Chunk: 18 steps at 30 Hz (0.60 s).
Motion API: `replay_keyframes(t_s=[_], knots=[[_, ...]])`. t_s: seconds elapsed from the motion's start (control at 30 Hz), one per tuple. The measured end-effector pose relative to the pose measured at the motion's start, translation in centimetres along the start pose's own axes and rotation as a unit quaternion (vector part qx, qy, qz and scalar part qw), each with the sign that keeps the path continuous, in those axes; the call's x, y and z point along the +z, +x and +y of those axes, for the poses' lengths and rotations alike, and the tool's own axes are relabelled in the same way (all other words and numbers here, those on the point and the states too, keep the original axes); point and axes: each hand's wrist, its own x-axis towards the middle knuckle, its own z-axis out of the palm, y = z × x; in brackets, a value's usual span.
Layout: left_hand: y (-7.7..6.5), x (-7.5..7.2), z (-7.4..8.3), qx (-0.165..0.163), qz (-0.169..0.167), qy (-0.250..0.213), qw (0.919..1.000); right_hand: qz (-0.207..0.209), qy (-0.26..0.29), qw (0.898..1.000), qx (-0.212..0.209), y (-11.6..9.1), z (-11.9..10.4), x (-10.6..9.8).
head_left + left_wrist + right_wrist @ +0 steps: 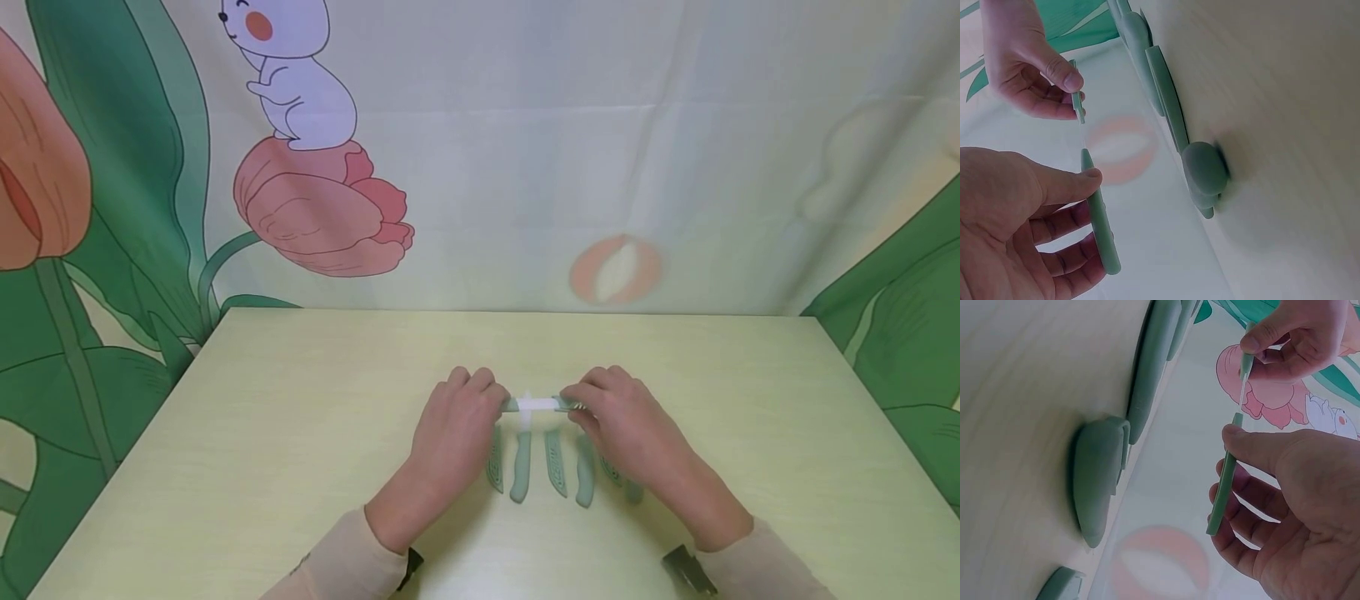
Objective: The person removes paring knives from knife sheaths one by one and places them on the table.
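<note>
My left hand (461, 421) pinches the green handle (1100, 219) of a small knife over the table. Its white blade (536, 404) points right, toward my right hand (626, 425). Between thumb and fingers, my right hand holds a slim green sheath (1229, 478) in line with the blade, at its tip end. In the right wrist view a stretch of white blade shows between handle and sheath. Below the hands lie a second knife (521, 467) with a white blade, a patterned sheath (555, 462) and another green handle (585, 473).
Another patterned sheath (495, 467) lies beside my left hand. A further sheath (611, 472) and handle (634, 492) are partly hidden under my right hand. The pale table (300, 392) ends at a printed curtain (487, 167) behind.
</note>
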Motion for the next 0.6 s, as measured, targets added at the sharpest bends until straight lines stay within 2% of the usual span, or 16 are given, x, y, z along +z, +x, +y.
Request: replay_keyframes(t_s=[0.6], knots=[[0.04,-0.15,-0.08,-0.017,-0.021,0.0,0.9996,-0.008,-0.015,1.0,0.009,0.06,0.04,-0.24]])
